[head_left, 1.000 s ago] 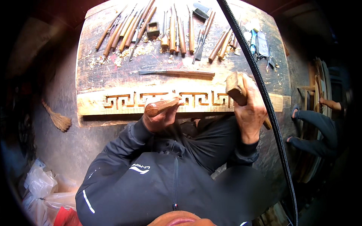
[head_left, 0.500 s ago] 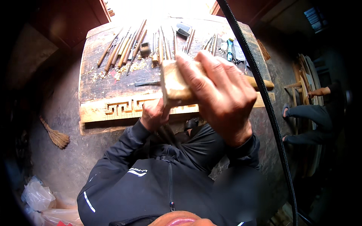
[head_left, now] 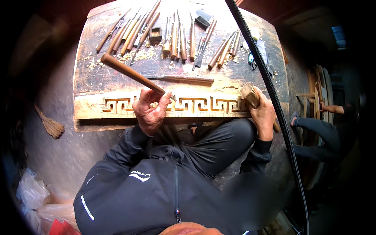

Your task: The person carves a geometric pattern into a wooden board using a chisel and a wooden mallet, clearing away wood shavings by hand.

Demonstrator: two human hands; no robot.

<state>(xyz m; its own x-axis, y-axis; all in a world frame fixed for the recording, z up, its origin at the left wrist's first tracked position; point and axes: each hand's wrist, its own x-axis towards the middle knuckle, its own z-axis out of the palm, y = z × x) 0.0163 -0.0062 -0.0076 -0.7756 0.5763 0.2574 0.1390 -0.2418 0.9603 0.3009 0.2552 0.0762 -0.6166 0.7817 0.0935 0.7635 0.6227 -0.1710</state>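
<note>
Hands: left hand grips a wooden-handled chisel low down near its blade; right hand is wrapped about a wooden mallet close behind the head, the handle end poking out past the palm.
Broom: a straw broom lies on the floor left of the workbench, well apart from the person.
Chisel angle: handle tilted up and leftward, tip toward the carved board; whether it touches wood I cannot tell. Held mostly by the fingers, it could twist under an off-centre knock.
Carved board: lies lengthwise along the workbench's near edge, angular key-pattern cuts running left to right. Its narrow walls look easy to snap, should the blade skid or be levered sideways.
Bench tools: a row of chisels and gouges spreads across the far side, with wood shavings. One loose chisel lies just beyond the board; a careless nudge could roll it.
Mallet head: near the board's right part; a glancing blow could catch the left fingers.
Black cord: a braided cord crosses the view; its depth is unclear, but if near, it might snag a raised mallet.
Far right: another person's legs, well apart.
</note>
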